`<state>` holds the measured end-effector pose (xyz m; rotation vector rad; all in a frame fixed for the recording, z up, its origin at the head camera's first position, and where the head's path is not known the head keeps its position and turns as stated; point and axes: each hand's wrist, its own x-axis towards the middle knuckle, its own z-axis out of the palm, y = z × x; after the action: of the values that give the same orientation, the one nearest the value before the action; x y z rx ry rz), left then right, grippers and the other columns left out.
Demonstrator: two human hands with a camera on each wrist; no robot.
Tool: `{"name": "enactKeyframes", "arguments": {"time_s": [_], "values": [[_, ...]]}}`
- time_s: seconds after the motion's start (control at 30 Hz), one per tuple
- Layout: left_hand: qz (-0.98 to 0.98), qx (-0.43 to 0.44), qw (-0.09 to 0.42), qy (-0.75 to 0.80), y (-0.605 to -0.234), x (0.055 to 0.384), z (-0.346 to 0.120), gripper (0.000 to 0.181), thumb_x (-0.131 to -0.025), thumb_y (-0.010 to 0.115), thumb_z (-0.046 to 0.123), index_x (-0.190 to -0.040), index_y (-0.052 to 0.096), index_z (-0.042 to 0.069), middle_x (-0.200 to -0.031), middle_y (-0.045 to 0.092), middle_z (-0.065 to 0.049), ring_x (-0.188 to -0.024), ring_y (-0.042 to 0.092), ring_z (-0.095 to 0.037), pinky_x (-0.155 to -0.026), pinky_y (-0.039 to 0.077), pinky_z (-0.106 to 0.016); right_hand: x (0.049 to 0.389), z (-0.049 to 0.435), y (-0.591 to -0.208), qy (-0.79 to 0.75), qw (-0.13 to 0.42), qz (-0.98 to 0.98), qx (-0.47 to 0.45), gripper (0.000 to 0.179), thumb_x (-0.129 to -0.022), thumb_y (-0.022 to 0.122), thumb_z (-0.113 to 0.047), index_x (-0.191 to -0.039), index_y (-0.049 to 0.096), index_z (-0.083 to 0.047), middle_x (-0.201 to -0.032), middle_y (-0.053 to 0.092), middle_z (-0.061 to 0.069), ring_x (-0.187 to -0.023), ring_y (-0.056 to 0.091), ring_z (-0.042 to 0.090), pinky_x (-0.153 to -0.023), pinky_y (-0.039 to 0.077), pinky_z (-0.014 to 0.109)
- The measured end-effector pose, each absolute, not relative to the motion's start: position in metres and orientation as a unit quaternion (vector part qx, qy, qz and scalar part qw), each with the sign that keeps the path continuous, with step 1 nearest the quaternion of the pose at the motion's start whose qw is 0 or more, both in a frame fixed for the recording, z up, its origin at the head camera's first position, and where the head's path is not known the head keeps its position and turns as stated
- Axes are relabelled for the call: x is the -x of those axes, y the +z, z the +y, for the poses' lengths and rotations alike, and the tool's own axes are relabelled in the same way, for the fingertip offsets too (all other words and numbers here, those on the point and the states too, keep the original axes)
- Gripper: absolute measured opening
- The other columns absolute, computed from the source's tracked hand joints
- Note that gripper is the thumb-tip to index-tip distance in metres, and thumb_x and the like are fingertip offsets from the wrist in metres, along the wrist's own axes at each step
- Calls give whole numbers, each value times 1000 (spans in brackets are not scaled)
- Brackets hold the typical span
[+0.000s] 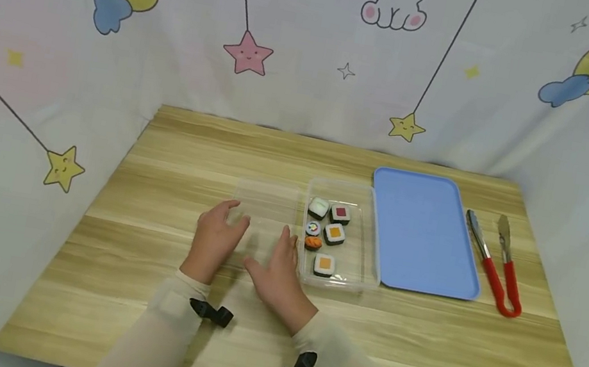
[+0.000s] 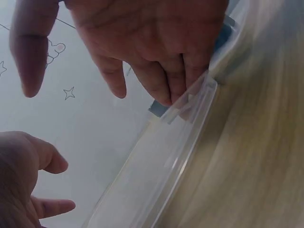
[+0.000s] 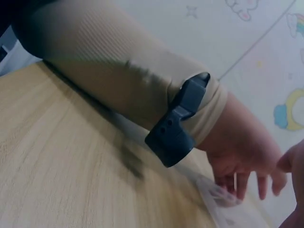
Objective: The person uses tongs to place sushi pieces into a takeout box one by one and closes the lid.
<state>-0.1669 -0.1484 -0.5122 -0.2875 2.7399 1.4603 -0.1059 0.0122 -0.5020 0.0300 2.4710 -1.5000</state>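
Note:
A clear plastic lid (image 1: 268, 199) lies on the table, to the left of a clear plastic box (image 1: 349, 277). My left hand (image 1: 211, 241) is over the lid's left part, fingers loosely extended and thumb apart; its fingertips overlap clear plastic in the right wrist view. Between lid and box is my right hand (image 1: 282, 272), its fingers pointing away from me along the box's left wall and overlapping clear plastic (image 2: 156, 161) in the left wrist view. Both hands look empty. Several toy sushi pieces (image 1: 334, 234) sit in the box, mostly on its left side.
A blue tray (image 1: 426, 238) lies just right of the box. Beyond it are tongs (image 1: 500, 283) with red handles, spread apart. A printed white cloth (image 1: 308, 101) stands behind and beside the wooden table (image 1: 417, 360). Each wrist wears a small black camera.

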Motion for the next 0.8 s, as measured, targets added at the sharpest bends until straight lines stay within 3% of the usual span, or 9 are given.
{"name": "enactKeyframes", "arguments": {"time_s": [0.1,0.2,0.33,0.47,0.57,0.63,0.73,0.8], "values": [[842,138,6,522,-507,166,-149,57,-100,63,35,-151,52,11,-153,50,-21,-139,46,-42,-109,45,-61,105,12,-496,-546,133,827,-20,102,-96,68,-35,-167,0,-7,-170,-2,26,-157,3,41,-126,17,63],[809,146,-37,569,-498,162,-148,58,-101,62,28,-154,47,12,-152,48,-19,-135,46,-40,-105,47,-58,101,14,-484,-576,136,806,-13,102,-96,68,-37,-167,0,-11,-172,0,22,-158,6,38,-126,17,62],[761,91,-126,630,-480,151,-143,59,-101,60,14,-157,41,14,-149,44,-13,-126,46,-36,-100,44,-47,95,23,-456,-614,126,779,-2,102,-96,68,-38,-168,-1,-20,-174,2,11,-158,8,31,-127,17,60],[676,-5,-212,706,-458,141,-129,68,-98,51,-1,-161,31,11,-143,40,-6,-117,47,-27,-95,41,-35,92,45,-424,-679,79,729,48,93,-102,60,-26,-167,-5,-20,-174,-1,5,-159,2,24,-129,13,54],[599,-103,-259,750,-444,141,-112,70,-99,51,12,-162,22,2,-133,45,-6,-106,46,-21,-93,41,-31,92,68,-407,-742,22,663,99,84,-106,50,-24,-167,-7,-14,-171,5,8,-159,4,25,-130,11,51],[571,-163,-277,755,-438,146,-99,69,-104,52,30,-158,28,-4,-125,51,-7,-105,48,-20,-95,41,-31,95,82,-402,-788,-17,605,113,84,-106,52,-37,-167,0,-10,-162,21,8,-155,18,25,-130,13,50],[561,-238,-272,745,-436,155,-80,79,-104,42,62,-145,49,-5,-123,60,-14,-117,51,-26,-110,35,-40,103,102,-400,-849,-66,512,114,81,-101,58,-58,-157,34,-4,-143,42,5,-142,36,23,-130,13,48],[563,-263,-236,747,-440,158,-69,80,-104,30,69,-127,64,0,-130,61,-18,-132,48,-31,-120,25,-47,110,115,-405,-869,-81,476,105,72,-98,58,-66,-138,55,-6,-132,49,4,-135,41,22,-129,16,46]]}}
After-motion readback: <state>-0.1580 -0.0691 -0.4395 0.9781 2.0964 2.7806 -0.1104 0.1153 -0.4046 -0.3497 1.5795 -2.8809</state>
